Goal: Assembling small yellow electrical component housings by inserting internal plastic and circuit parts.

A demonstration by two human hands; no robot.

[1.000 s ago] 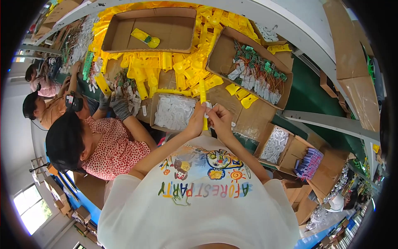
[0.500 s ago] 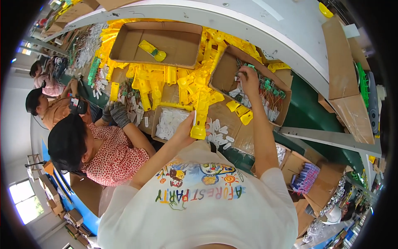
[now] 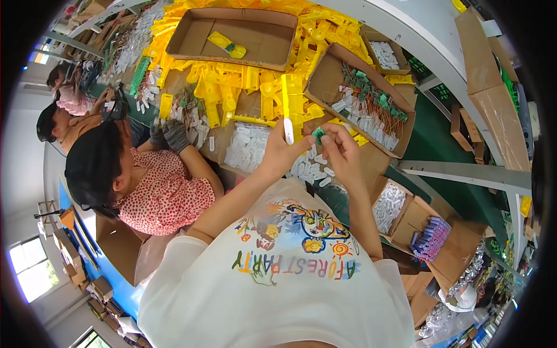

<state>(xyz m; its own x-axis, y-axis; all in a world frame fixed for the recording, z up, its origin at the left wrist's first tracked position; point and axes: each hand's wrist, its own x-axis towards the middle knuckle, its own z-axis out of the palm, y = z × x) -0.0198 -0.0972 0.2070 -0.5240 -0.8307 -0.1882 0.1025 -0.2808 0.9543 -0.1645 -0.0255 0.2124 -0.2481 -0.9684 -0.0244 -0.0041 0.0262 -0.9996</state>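
Observation:
My left hand (image 3: 279,154) is closed on a long yellow plastic housing (image 3: 293,95) that stands up from my fingers. A small white oval plastic piece (image 3: 288,132) sits at its lower end, by my fingers. Close beside it, my right hand (image 3: 343,149) pinches a small green circuit board (image 3: 318,136) between thumb and fingers. The board is near my left thumb; whether the thumb touches it I cannot tell. Below my hands lie loose white oval pieces (image 3: 310,170). Right of them is a cardboard box (image 3: 326,69) holding wired green boards and white parts.
A shallow cardboard tray (image 3: 264,47) holds one yellow housing with a green board. Yellow housings (image 3: 217,81) are heaped around it. White pieces fill a box (image 3: 246,145) at my left. A co-worker in a red-dotted top (image 3: 165,197) sits close on the left. A metal post (image 3: 464,176) stands right.
My right hand has left the box of wired boards and come in beside my left hand with a green circuit board. The yellow housing has tilted up, and the view has shifted.

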